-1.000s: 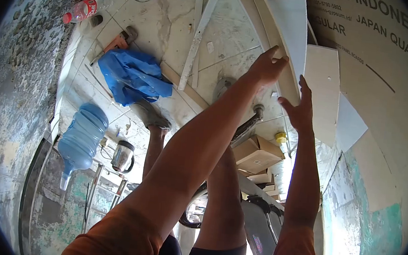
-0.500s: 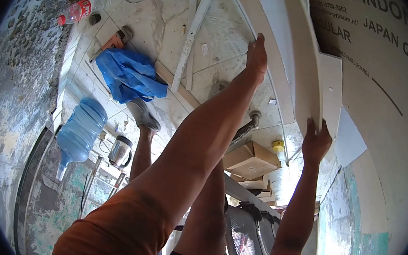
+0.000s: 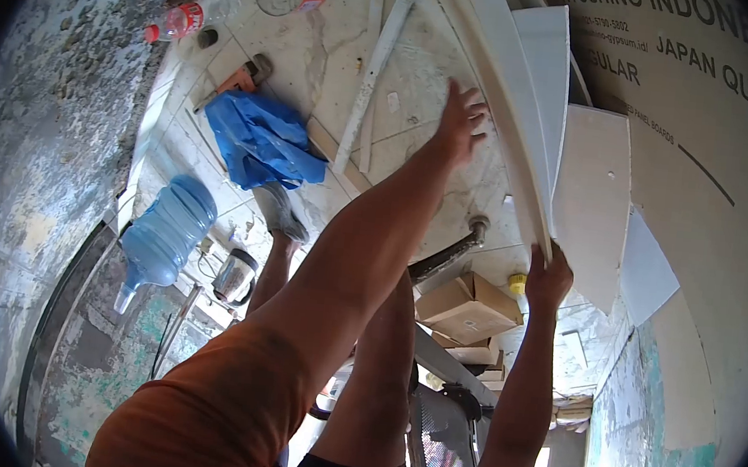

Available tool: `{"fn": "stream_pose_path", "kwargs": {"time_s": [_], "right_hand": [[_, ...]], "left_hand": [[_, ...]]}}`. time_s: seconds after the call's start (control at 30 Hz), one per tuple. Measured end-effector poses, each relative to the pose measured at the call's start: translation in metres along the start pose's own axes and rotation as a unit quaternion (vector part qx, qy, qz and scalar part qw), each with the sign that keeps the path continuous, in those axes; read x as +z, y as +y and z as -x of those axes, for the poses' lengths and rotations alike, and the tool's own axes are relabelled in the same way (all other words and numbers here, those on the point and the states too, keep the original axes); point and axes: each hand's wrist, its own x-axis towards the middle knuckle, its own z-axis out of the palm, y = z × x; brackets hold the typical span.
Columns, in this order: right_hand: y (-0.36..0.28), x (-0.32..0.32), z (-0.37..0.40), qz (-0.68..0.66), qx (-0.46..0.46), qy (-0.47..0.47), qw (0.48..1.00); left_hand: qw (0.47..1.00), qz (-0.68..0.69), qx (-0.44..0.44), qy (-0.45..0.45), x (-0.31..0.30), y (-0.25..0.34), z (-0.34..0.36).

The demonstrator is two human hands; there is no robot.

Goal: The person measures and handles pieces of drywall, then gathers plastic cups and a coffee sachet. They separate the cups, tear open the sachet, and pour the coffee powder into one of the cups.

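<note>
My right hand (image 3: 551, 279) is closed around the near end of a long, narrow strip of gypsum board (image 3: 516, 139). The strip is tilted edge-on and runs up past the top of the view. Just left of it, my left hand (image 3: 463, 127) is raised over the tiled floor with its fingers spread and nothing in it. White board pieces (image 3: 543, 65) lie beyond the strip, and a wider pale panel piece (image 3: 592, 191) is to the right of my right hand.
Printed gypsum boards (image 3: 701, 112) lean at the right. A blue cloth (image 3: 261, 140), a pipe wrench (image 3: 243, 75) and thin wooden strips (image 3: 381, 68) lie on the floor. Left is a blue water jug (image 3: 167, 232); cardboard boxes (image 3: 470, 310) and a metal chair (image 3: 444, 443) are near my legs.
The board strip has swung left and turned edge-on, with my right hand moving left and slightly down. My left hand has shifted a little left and its fingers have spread. The view has shifted slightly.
</note>
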Motion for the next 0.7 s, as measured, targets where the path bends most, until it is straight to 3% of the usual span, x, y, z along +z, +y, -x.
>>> {"fn": "stream_pose_path", "kwargs": {"time_s": [0.07,0.13,0.23,0.27,0.3,0.33,0.43,0.5,0.53,0.6,0.67,0.7], "right_hand": [[-0.005,0.02,-0.031,0.108,0.032,-0.031,0.993],[-0.02,0.006,-0.052,0.095,0.128,-0.027,0.987],[0.009,-0.004,-0.067,0.143,0.107,0.074,0.981],[0.013,-0.007,-0.075,0.159,0.108,0.102,0.976],[0.016,-0.011,-0.084,0.261,0.13,0.099,0.951],[0.022,-0.012,-0.088,0.233,0.068,0.112,0.964],[0.014,-0.019,-0.087,0.18,0.079,0.079,0.977],[-0.001,-0.018,-0.086,0.14,-0.023,0.227,0.963],[-0.016,-0.018,-0.085,0.145,-0.031,0.226,0.963],[-0.056,-0.01,-0.075,0.309,-0.002,0.301,0.902],[-0.081,0.009,-0.073,0.26,-0.109,0.37,0.885],[-0.101,0.023,-0.071,0.235,-0.151,0.351,0.894]], "left_hand": [[0.997,-0.011,0.029,0.067,-0.044,0.005,0.019],[0.981,-0.117,0.056,0.142,-0.095,0.012,0.039],[0.93,-0.26,0.185,0.18,-0.181,0.015,0.053],[0.922,-0.272,0.158,0.226,-0.189,0.028,0.06],[0.896,-0.321,0.189,0.243,-0.19,0.036,0.059],[0.865,-0.37,0.215,0.261,-0.19,0.041,0.059],[0.802,-0.479,0.234,0.269,-0.173,0.043,0.029],[0.786,-0.509,0.22,0.275,-0.14,0.054,0.029],[0.781,-0.513,0.185,0.303,-0.122,0.058,0.031],[0.777,-0.514,0.153,0.329,-0.109,0.062,0.032],[0.751,-0.565,0.122,0.319,-0.104,0.062,0.034],[0.738,-0.573,0.133,0.33,-0.105,0.064,0.035]]}}
